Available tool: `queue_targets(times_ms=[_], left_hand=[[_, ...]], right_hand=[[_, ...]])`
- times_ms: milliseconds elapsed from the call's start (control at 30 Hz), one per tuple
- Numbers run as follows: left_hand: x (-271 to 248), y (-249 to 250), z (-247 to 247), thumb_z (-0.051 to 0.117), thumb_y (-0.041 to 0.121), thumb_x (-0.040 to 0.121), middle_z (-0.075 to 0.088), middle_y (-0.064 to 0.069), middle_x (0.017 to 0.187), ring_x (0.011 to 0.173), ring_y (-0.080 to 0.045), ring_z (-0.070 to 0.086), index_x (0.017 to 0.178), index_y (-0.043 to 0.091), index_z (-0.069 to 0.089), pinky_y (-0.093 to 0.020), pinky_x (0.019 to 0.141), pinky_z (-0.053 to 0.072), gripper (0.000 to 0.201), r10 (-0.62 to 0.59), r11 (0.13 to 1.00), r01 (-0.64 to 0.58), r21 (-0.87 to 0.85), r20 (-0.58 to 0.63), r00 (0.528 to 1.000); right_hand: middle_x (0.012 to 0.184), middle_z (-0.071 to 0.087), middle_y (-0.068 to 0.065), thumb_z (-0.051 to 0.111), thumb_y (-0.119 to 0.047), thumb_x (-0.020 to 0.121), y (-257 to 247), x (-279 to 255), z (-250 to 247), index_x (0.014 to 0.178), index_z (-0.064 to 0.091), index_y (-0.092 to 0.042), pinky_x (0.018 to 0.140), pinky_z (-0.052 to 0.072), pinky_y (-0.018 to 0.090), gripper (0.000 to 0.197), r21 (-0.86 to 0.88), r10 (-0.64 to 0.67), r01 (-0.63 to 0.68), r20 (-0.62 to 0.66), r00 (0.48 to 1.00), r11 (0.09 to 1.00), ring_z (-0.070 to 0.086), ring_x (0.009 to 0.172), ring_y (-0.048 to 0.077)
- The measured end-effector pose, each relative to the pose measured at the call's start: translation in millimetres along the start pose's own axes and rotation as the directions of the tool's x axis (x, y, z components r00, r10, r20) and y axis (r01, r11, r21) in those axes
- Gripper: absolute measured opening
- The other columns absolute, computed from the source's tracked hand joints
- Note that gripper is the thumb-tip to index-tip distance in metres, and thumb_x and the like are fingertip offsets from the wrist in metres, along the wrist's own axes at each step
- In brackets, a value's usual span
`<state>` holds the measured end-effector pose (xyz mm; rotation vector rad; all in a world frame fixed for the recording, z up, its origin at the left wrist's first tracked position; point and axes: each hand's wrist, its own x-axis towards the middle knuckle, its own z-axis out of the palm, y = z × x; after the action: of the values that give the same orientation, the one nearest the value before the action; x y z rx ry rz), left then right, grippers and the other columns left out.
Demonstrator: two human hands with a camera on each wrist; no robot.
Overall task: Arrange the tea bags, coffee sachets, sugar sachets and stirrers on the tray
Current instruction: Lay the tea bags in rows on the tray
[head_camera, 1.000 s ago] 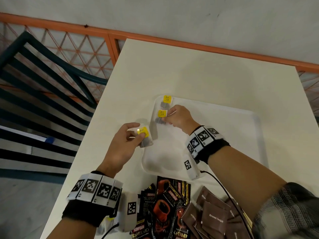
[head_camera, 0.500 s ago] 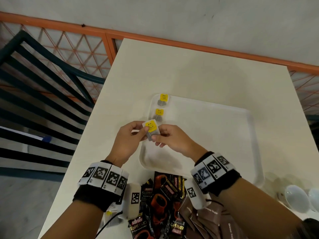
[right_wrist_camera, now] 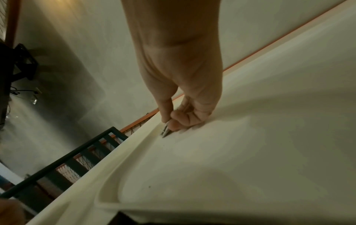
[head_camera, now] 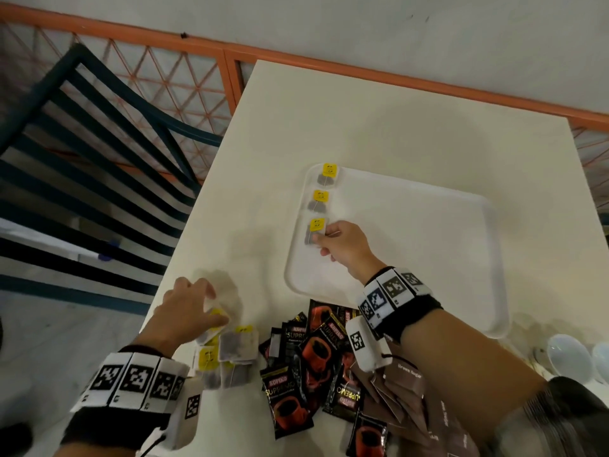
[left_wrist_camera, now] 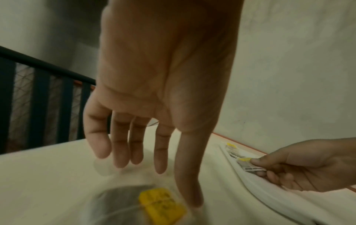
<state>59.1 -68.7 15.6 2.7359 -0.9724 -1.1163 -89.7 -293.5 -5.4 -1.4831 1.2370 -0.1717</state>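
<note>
Change: third tea bag (head_camera: 313,233) has gone from between both hands down to the tray (head_camera: 428,245); left hand (head_camera: 184,316) went back to the loose tea bags (head_camera: 230,354).
Tray: three tea bags in a column along its left edge.
Right hand (head_camera: 344,249): fingers (right_wrist_camera: 174,121) pinch the third tea bag.
Left hand: fingers (left_wrist_camera: 133,144) straight, spread, thumb tip on one bag.
Table (head_camera: 379,127): coffee sachets (head_camera: 316,364), brown sugar sachets (head_camera: 408,387) near the front edge.

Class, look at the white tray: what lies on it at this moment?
On the white tray: three tea bags in a column along its left edge, the nearest pinched by the right hand. The forearm hides part of the near rim.
</note>
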Motion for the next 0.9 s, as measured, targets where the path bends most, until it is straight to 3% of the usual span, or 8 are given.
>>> queue_targets(times_ms=[100, 200, 367, 467, 567, 667, 767, 900], left_hand=[[-9.0, -4.7, 7.3, 0.072, 0.029, 0.074, 0.028, -0.003, 0.103, 0.092, -0.021, 0.035, 0.112, 0.016, 0.043, -0.029, 0.077, 0.036, 0.050, -0.011, 1.000, 0.012, -0.013, 0.007, 1.000], [-9.1, -4.7, 9.1, 0.073, 0.020, 0.073, 0.032, -0.006, 0.100, 0.084, -0.024, 0.044, 0.109, 0.011, 0.044, -0.030, 0.072, 0.038, 0.047, -0.008, 0.998, 0.008, -0.070, -0.004, 1.000], [-6.8, -6.4, 7.8, 0.072, 0.007, 0.071, 0.053, -0.005, 0.086, 0.074, -0.017, 0.050, 0.090, 0.009, 0.053, -0.021, 0.056, 0.037, 0.027, 0.071, 0.988, -0.077, -0.133, -0.055, 0.996], [-12.5, -3.0, 4.3, 0.074, 0.010, 0.071, 0.059, 0.005, 0.074, 0.067, -0.009, 0.056, 0.081, 0.014, 0.058, -0.015, 0.056, 0.038, 0.020, 0.103, 0.959, -0.120, -0.257, -0.079, 0.992], [-19.5, 3.3, 0.0, 0.075, 0.024, 0.074, 0.069, 0.002, 0.074, 0.072, -0.012, 0.066, 0.082, 0.017, 0.063, -0.020, 0.067, 0.048, 0.016, 0.136, 0.880, -0.195, -0.432, -0.163, 0.977], [-28.8, 14.5, -2.0, 0.075, 0.026, 0.074, 0.073, -0.003, 0.075, 0.071, -0.011, 0.069, 0.085, 0.016, 0.063, -0.025, 0.073, 0.053, 0.019, 0.171, 0.741, -0.253, -0.622, -0.190, 0.967], [-34.0, 25.9, 2.0, 0.075, 0.024, 0.075, 0.070, -0.003, 0.076, 0.069, -0.009, 0.065, 0.084, 0.017, 0.063, -0.015, 0.064, 0.050, 0.017, 0.199, 0.695, -0.317, -0.645, -0.251, 0.947], [-31.3, 31.9, 12.8, 0.071, 0.025, 0.078, 0.065, 0.004, 0.076, 0.071, -0.009, 0.060, 0.081, 0.024, 0.060, -0.017, 0.065, 0.048, 0.012, 0.229, 0.726, -0.357, -0.588, -0.283, 0.931]], right_hand=[[0.066, 0.060, 0.003, 0.068, -0.023, 0.082, -2.7, 0.8, 3.5, 0.069, 0.051, -0.014, 0.048, 0.045, 0.020, 0.023, -0.069, -0.029, 0.025, -0.047, 0.998, 0.997, 0.055, 0.053, 0.012], [0.068, 0.057, 0.008, 0.068, -0.028, 0.082, -5.0, -0.3, 6.7, 0.059, 0.041, -0.016, 0.063, 0.044, 0.029, 0.037, -0.249, -0.113, 0.090, -0.078, 0.991, 0.964, 0.053, 0.066, 0.020], [0.086, 0.051, 0.003, 0.060, -0.031, 0.086, -4.3, -16.9, 8.7, 0.098, 0.047, -0.006, 0.064, 0.038, 0.030, 0.031, -0.362, -0.168, 0.124, -0.092, 0.981, 0.924, 0.050, 0.079, 0.021], [0.095, 0.051, 0.002, 0.057, -0.030, 0.088, -4.4, -36.4, 14.9, 0.103, 0.053, -0.009, 0.071, 0.041, 0.030, 0.025, -0.437, -0.329, 0.288, -0.021, 0.944, 0.852, 0.051, 0.082, 0.018], [0.086, 0.056, -0.004, 0.059, -0.031, 0.088, -11.3, -63.8, 22.3, 0.096, 0.061, -0.015, 0.067, 0.040, 0.019, 0.018, -0.326, -0.387, 0.430, 0.189, 0.902, 0.842, 0.050, 0.070, 0.005], [0.092, 0.063, -0.007, 0.063, -0.034, 0.085, -13.6, -85.0, 31.3, 0.100, 0.064, -0.019, 0.066, 0.042, 0.007, 0.022, -0.145, -0.294, 0.388, 0.432, 0.852, 0.910, 0.054, 0.072, -0.001], [0.088, 0.064, -0.003, 0.064, -0.027, 0.086, -9.3, -92.3, 40.8, 0.095, 0.064, -0.016, 0.066, 0.050, 0.017, 0.015, -0.031, -0.237, 0.297, 0.527, 0.816, 0.954, 0.060, 0.076, 0.008], [0.080, 0.062, -0.001, 0.062, -0.014, 0.087, -4.6, -94.2, 40.2, 0.092, 0.061, -0.011, 0.063, 0.053, 0.018, 0.006, 0.101, -0.191, 0.162, 0.534, 0.824, 0.982, 0.061, 0.072, 0.011]])
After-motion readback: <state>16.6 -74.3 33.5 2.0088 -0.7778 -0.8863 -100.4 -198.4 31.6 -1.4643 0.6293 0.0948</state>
